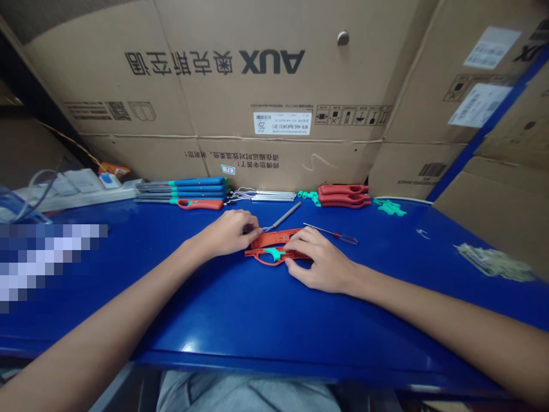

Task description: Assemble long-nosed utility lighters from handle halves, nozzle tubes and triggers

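Observation:
An orange plastic lighter housing (274, 249), open and with a teal trigger (273, 253) in it, lies flat on the blue bench (206, 309). My right hand (319, 263) rests over its right end, with the fingers pressing on it. My left hand (229, 232) sits just left of the housing, and its fingertips pinch a small dark part (247, 229), mostly hidden. A grey-handled metal tool (282, 217) lies with its tip on the housing, close to my left fingertips. A small screwdriver (338, 234) lies right of the housing, apart from both hands.
Along the back of the bench lie stacked blue-and-orange lighter bodies (184, 191), metal rods (266, 196), orange handles (343, 196) and teal pieces (389, 208). A power strip (86, 196) sits at back left. Large cardboard boxes (266, 86) stand behind the bench.

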The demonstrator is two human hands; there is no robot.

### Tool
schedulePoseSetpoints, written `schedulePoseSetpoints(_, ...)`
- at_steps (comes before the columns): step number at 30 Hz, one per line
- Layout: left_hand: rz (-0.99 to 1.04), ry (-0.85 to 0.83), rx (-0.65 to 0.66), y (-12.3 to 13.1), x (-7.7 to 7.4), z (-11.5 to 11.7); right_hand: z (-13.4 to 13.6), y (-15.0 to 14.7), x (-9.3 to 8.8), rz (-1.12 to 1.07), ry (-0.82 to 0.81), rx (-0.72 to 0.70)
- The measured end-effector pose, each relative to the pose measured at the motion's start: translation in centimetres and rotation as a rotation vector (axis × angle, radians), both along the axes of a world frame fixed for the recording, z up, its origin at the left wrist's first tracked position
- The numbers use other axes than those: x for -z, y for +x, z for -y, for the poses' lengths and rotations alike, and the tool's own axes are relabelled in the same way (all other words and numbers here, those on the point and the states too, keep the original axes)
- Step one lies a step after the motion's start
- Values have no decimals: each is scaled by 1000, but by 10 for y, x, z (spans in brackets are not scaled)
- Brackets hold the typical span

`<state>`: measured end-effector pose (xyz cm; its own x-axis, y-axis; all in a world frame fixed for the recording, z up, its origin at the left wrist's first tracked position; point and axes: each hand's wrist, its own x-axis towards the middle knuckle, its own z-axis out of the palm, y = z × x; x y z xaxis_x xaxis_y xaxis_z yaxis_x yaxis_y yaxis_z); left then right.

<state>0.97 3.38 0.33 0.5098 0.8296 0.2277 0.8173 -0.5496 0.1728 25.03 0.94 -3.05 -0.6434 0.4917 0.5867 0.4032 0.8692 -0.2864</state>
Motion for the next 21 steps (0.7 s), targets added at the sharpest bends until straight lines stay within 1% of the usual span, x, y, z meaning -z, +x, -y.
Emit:
schedulePoseSetpoints(4,42,35,-79,0,-2,1,-1,-1,1,34,-11,17)
schedulePoseSetpoints(6,90,51,-128,0,-4,2,-1,0,1,63,-15,31)
schedulePoseSetpoints(8,154,105,-184,0,-5,3,-1,0,1,95,-20,48)
schedulePoseSetpoints(11,321,190,-262,3,-7,3,0,0,0,141,-37,77)
schedulePoseSetpoints(13,511,158,-295,5,-10,4,0,-1,-1,160,-45,94)
schedulePoseSetpoints(15,764,31,-317,7,-14,3,0,-1,-1,156,-49,104)
schedulePoseSetpoints(18,1166,-290,-292,6,-21,3,1,-2,0,105,-36,99)
schedulePoseSetpoints(19,1269,-406,-270,5,-23,3,1,-2,0,79,-22,95)
schedulePoseSetpoints(21,1395,-597,-223,3,-26,4,0,-2,0,25,23,86)
